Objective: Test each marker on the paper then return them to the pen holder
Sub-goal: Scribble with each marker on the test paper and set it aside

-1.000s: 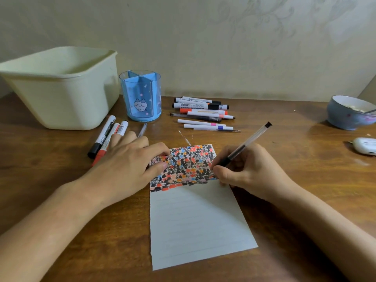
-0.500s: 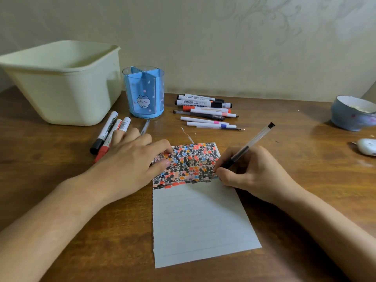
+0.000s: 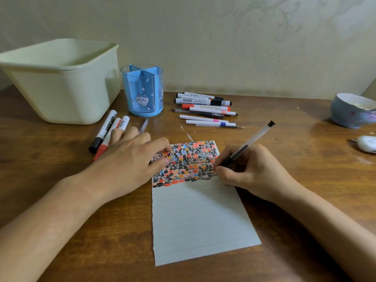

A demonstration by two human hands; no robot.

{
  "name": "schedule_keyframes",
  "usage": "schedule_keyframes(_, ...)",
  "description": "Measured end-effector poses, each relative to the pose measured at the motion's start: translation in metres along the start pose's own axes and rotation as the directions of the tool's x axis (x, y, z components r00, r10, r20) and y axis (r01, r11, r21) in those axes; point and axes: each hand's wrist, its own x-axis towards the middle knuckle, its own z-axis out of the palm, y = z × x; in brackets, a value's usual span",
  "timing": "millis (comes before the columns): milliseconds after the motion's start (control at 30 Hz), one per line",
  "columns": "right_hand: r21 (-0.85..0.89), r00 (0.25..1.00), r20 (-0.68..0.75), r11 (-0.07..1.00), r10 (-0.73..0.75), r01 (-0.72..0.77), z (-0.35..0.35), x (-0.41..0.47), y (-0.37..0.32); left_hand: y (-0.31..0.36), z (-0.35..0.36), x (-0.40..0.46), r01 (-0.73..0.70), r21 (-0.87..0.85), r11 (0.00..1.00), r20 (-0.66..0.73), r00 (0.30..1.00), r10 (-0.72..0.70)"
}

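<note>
Wooden desk (image 3: 61, 200) under everything. Big cream tub (image 3: 59, 82) far back-left of the paper, well apart from it. Lined paper (image 3: 199, 220) lying flat mid-desk, top third packed with black, red, orange and blue scribble patches (image 3: 187, 161). Blue pen holder (image 3: 142, 90) with a cat sticker standing upright behind the paper's left corner, just beside the tub.

Left hand (image 3: 130, 159) flat and relaxed over the paper's top-left edge, fingers spread, fingertips (image 3: 165, 160) pressing on the scribbled part. Nothing gripped there. Right hand (image 3: 248, 169) curled tight round a clear black pen (image 3: 244, 148) at the paper's right edge, pinched low near the tip. Tip down on the scribbles, long axis slanting up and away to the right, black end cap highest.

Loose pile of markers and pens (image 3: 205, 110) behind the paper, all lying roughly left-right. Three fat markers (image 3: 107, 133) left of the paper, partly under the left hand, caps toward the viewer. Blue bowl (image 3: 352, 112) far right of the paper.
</note>
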Motion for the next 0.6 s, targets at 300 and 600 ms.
schedule_keyframes(300,-0.008,1.000,0.001,1.000,0.002,-0.002,-0.0003,0.0001,-0.0002,0.0004,-0.0010,-0.0009,-0.001,0.000,1.000,0.006,1.000,0.001)
schedule_keyframes(600,-0.002,1.000,-0.012,1.000,0.009,-0.009,-0.0006,0.0011,0.0007,-0.0003,-0.0004,-0.0016,-0.006,-0.012,1.000,-0.015,1.000,0.006)
